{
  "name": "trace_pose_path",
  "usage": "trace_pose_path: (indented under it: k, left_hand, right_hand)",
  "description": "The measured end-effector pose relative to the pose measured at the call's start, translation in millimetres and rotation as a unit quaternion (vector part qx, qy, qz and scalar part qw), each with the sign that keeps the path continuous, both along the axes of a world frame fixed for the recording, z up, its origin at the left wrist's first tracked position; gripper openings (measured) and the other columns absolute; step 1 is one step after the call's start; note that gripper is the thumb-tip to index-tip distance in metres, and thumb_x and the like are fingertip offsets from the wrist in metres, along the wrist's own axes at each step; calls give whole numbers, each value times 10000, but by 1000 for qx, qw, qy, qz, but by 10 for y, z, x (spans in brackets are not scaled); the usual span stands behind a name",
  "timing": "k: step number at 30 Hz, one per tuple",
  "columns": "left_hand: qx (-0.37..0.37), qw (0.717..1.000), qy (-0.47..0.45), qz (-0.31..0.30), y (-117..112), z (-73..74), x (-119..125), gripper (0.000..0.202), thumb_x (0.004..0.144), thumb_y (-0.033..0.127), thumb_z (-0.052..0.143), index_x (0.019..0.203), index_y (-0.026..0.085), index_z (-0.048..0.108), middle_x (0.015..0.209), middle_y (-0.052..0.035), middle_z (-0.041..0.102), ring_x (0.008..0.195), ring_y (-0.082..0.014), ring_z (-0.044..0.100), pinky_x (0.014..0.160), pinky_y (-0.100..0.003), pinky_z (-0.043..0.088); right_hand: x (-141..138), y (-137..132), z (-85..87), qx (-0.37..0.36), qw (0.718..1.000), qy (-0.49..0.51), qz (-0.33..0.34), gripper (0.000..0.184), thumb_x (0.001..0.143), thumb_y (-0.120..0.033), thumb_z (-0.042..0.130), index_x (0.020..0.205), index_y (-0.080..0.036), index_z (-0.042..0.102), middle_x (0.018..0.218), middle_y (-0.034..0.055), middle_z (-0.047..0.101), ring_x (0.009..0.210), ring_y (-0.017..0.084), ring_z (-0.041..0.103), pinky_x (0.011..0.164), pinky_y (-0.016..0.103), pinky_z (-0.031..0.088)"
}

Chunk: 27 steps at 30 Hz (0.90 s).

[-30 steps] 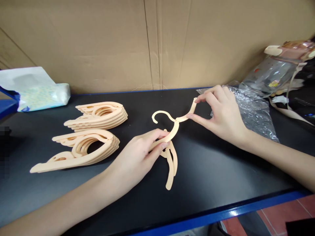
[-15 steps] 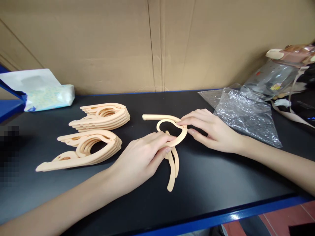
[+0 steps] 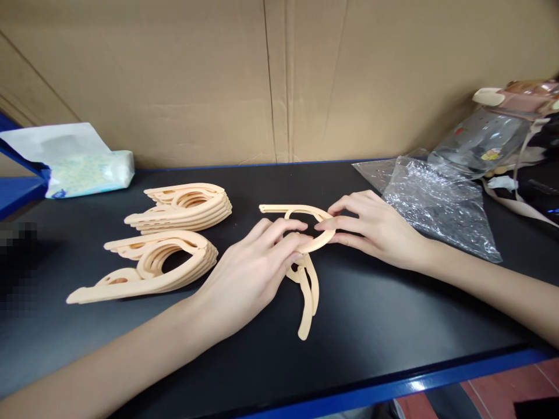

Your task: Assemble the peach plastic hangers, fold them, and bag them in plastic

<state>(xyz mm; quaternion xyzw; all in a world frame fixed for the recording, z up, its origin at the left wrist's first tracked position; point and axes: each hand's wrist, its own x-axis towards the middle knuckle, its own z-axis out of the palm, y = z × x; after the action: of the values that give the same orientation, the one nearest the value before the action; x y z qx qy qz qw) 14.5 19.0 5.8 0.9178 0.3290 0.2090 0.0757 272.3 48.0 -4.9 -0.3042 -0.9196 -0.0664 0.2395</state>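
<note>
A peach-coloured folding clothes hanger (image 3: pixel 324 240) is between my two hands, just above the black table. My left hand (image 3: pixel 264 256) pinches its near curved part between thumb and fingers. On the far right side of the curve, my right hand (image 3: pixel 371 230) grips the hanger with thumb and fingertips. One straight arm of the hanger points left behind my left fingers. Below my left hand lie curved peach pieces (image 3: pixel 306 297); where they join the hanger, if they do, is hidden. To the left, two stacks of folded hangers (image 3: pixel 196 203) (image 3: pixel 174 273) rest on the table.
A crumpled clear plastic bag (image 3: pixel 437 203) lies at the right, beside a tipped clear bottle (image 3: pixel 489 139) with a strap. At the back left is a tissue pack (image 3: pixel 96 171). Cardboard (image 3: pixel 196 81) stands behind the table, whose front edge (image 3: pixel 393 384) is blue.
The hanger has tilted, and its loop looks narrower. My right fingers now wrap further round its right side. My left fingers have lifted and shifted over the loop.
</note>
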Motion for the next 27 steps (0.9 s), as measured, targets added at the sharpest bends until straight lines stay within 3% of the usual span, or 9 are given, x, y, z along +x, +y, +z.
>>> trace_pose_path:
  k: [7, 12, 17, 22, 27]
  left_hand:
    - [-5, 997, -5, 79, 104, -60, -47, 281, 1016, 168, 402, 1259, 145, 540, 1312, -75, 561, 1176, -221, 541, 1042, -418, 469]
    - [-22, 995, 6, 94, 151, -113, -57, 311, 1003, 155, 392, 1280, 133, 531, 1297, -84, 577, 1209, -236, 513, 1066, -434, 452]
    - [17, 996, 21, 82, 86, -93, -34, 344, 1006, 146, 390, 1328, 108, 504, 1351, -111, 534, 1271, -246, 451, 1078, -422, 423]
    - [60, 994, 55, 68, -12, -10, 3, 227, 1005, 200, 441, 1136, 147, 618, 1058, -61, 638, 911, -229, 577, 794, -380, 494]
    - [60, 990, 63, 115, -84, 21, 40, 186, 926, 331, 612, 965, 151, 634, 783, -15, 628, 693, -210, 573, 535, -313, 377]
  right_hand:
    - [60, 88, -50, -24, 995, 43, -91, 240, 950, -342, 581, 1116, -258, 732, 959, 54, 701, 852, 199, 618, 840, 383, 397]
    - [81, 121, -67, -64, 990, 26, -125, 256, 976, -359, 538, 1140, -289, 722, 976, 53, 698, 877, 213, 623, 835, 398, 409]
    - [80, 133, -86, -76, 985, 5, -154, 291, 964, -358, 554, 1198, -252, 690, 1059, 79, 683, 961, 242, 622, 856, 405, 426]
    - [86, 134, -93, -77, 984, -1, -163, 288, 967, -339, 544, 1201, -244, 684, 1109, 88, 676, 1004, 245, 633, 892, 418, 439]
    - [75, 111, -86, -79, 983, -7, -164, 292, 957, -290, 532, 1208, -235, 670, 1130, 90, 674, 1014, 253, 635, 908, 442, 446]
